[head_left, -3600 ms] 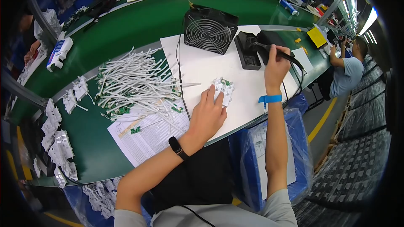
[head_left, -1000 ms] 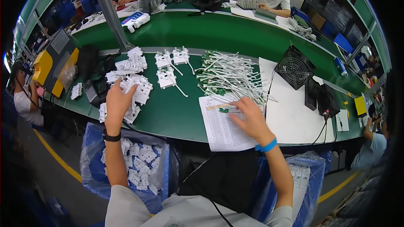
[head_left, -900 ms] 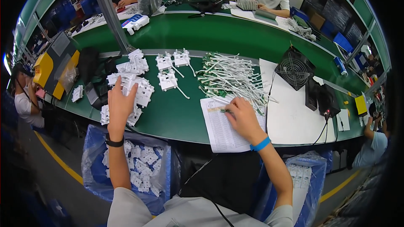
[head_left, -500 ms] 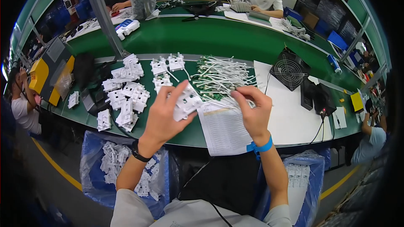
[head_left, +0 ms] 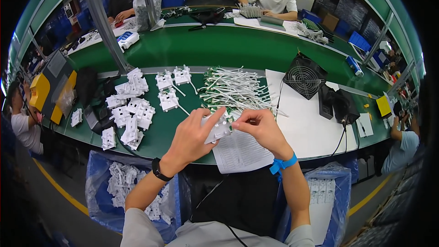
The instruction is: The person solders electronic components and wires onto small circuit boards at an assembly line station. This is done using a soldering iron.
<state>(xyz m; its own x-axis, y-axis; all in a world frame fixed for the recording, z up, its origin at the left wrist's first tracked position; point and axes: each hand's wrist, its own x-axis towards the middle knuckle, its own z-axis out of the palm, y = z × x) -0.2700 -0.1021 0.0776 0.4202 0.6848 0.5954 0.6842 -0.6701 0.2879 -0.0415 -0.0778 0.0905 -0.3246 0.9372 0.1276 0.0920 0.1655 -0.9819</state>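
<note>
Works at a green table (head_left: 157,128), near a heap of white wires (head_left: 238,84) and a paper sheet (head_left: 242,155). Grips with the left hand (head_left: 190,132); pinches with the right hand (head_left: 265,130), cannot tell on what. Holds in that left grip a white piece (head_left: 218,131), over the sheet's top, with tiny green bits (head_left: 229,120) at its right edge.
</note>
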